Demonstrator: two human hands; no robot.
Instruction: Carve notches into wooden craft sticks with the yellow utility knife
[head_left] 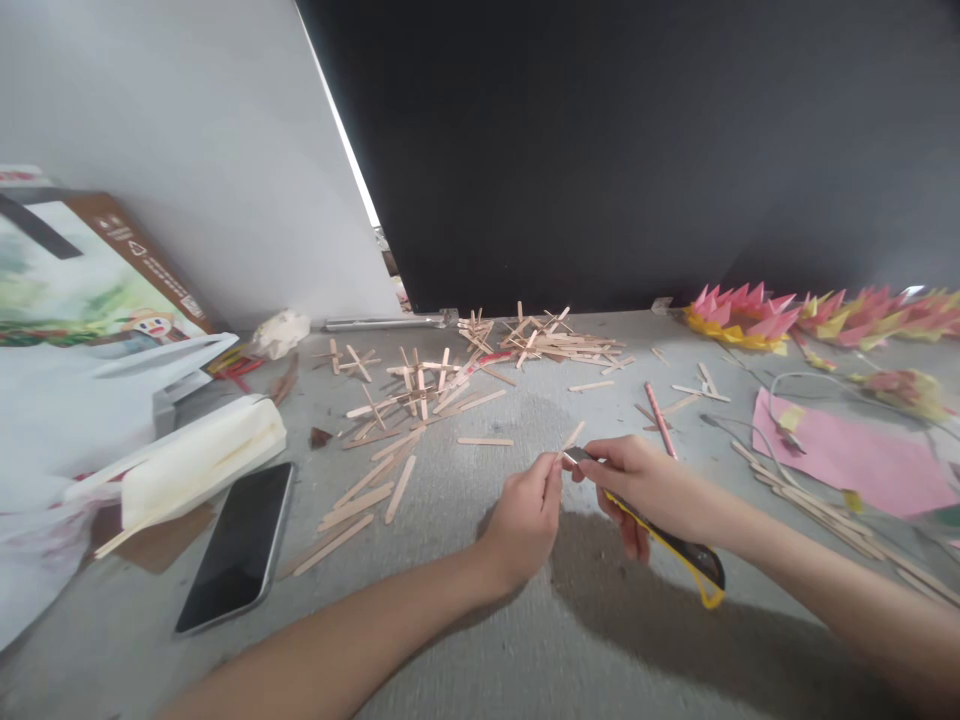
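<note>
My left hand is closed, pinching a small wooden stick that points up and to the right from the fingertips. A black and yellow utility knife lies in the grip of my right hand, its blade end against the stick at my left fingertips. Its handle slants down to the right below my right hand. Both hands meet just above the grey surface. Behind them, a loose wooden stick lies flat, and a pile of wooden sticks sits near the dark panel.
A phone, a cream-coloured packet and a white plastic bag are on the left. On the right lie a red patterned pen, a pink sheet, a cable and pink-yellow paper crafts. A dark panel stands behind.
</note>
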